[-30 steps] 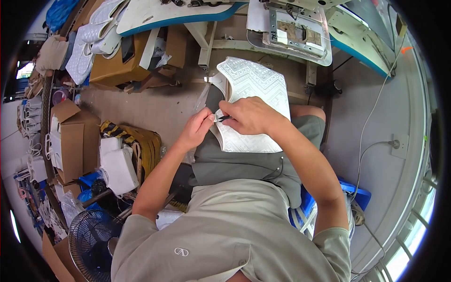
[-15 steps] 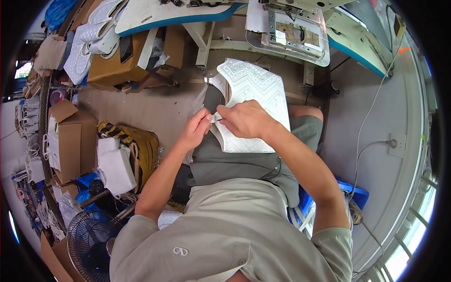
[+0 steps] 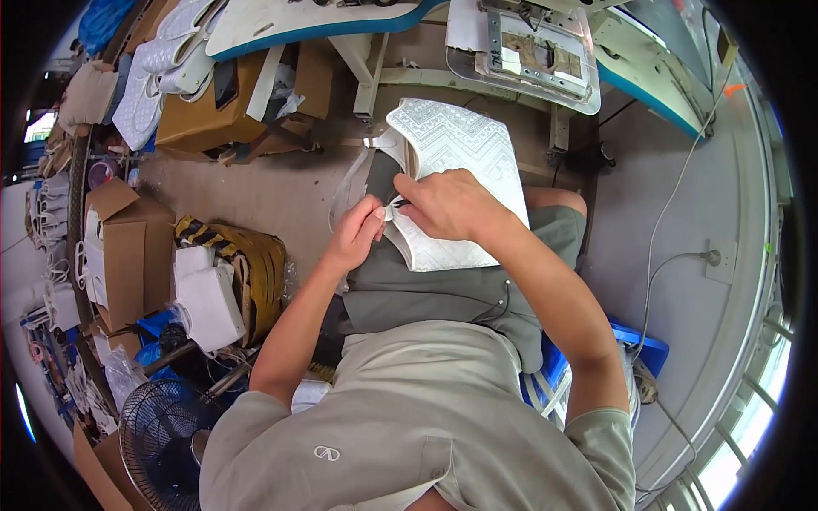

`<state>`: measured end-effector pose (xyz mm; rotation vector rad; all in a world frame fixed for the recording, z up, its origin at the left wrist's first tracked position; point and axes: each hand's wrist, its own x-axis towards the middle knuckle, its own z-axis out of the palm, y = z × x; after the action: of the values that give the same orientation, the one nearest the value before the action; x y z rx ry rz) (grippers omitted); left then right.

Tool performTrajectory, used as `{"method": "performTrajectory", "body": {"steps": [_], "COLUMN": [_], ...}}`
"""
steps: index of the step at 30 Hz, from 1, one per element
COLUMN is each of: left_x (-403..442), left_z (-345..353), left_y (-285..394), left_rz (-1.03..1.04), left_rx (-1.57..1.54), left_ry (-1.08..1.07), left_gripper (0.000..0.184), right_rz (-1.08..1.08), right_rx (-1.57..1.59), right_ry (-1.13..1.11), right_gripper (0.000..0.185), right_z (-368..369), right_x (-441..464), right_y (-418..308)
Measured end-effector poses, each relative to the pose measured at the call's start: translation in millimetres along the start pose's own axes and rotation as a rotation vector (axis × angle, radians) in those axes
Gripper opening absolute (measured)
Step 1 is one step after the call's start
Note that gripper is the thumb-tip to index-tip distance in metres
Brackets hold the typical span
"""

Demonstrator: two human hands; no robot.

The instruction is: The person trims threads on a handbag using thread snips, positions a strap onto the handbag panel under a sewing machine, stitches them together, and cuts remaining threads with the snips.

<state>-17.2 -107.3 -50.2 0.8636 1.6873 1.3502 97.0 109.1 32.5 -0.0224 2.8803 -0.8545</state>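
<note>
A white handbag (image 3: pixel 464 140) with a grey zigzag pattern lies across my lap, its open edge toward the left. At that edge my left hand (image 3: pixel 358 232) pinches a small white strap end (image 3: pixel 390 212) between thumb and fingers. My right hand (image 3: pixel 456 204) rests over the bag with its fingers closed around a small dark pointed tool (image 3: pixel 400 203), whose tip meets the strap end. Most of the tool is hidden in the fist, so its kind does not show. A pale strap (image 3: pixel 343 192) loops out on the left of the bag.
Ahead stand sewing tables (image 3: pixel 298 30) and a clear plate with a metal frame (image 3: pixel 545 64). To the left are a cardboard box (image 3: pixel 141 255), a yellow-black sack (image 3: pixel 256 272), white bags (image 3: pixel 209 307) and a fan (image 3: pixel 166 439). A cable (image 3: pixel 660 247) runs along the right wall.
The bag has shifted slightly up and left on my lap. My right hand has turned a little, showing more of the dark tool, and the pale strap now loops further left.
</note>
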Motion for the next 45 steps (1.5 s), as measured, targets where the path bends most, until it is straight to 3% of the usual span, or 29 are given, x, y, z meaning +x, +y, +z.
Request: {"method": "performTrajectory", "body": {"steps": [12,14,16,20,22,36,39,41,45], "left_x": [-4,-4,-3,-3,-3,-5,-3,-1,-3], "left_z": [3,3,4,1,1,4,8,10,5], "left_y": [-10,-24,-23,-20,-21,-11,-20,-23,-19], "left_rz": [0.036,0.046,0.054,0.076,0.064,0.022,-0.001,0.058,0.06], "left_rx": [0.14,-0.149,-0.218,-0.238,-0.232,-0.113,-0.265,-0.706,-0.696], "left_ry": [0.079,0.077,0.066,0.03,0.029,0.048,0.076,0.079,0.088], "left_gripper": [0.022,0.024,0.024,0.024,0.024,0.023,0.023,0.024,0.023], "right_rz": [0.034,0.033,0.002,0.006,-0.02,-0.097,-0.061,-0.065,-0.003], "right_rx": [-0.052,-0.004,0.233,0.241,0.113,-0.187,-0.097,-0.017,0.148], "right_ry": [-0.005,0.042,0.04,0.009,-0.102,-0.049,-0.007,0.043,0.072], "right_gripper": [0.019,0.02,0.022,0.024,0.025,0.017,0.018,0.018,0.024], "right_z": [19,24,22,7,-3,10,20,23,21], "right_x": [7,5,6,1,-1,4,-1,1,5], "right_y": [-6,8,17,11,2,-13,-7,-1,0]}}
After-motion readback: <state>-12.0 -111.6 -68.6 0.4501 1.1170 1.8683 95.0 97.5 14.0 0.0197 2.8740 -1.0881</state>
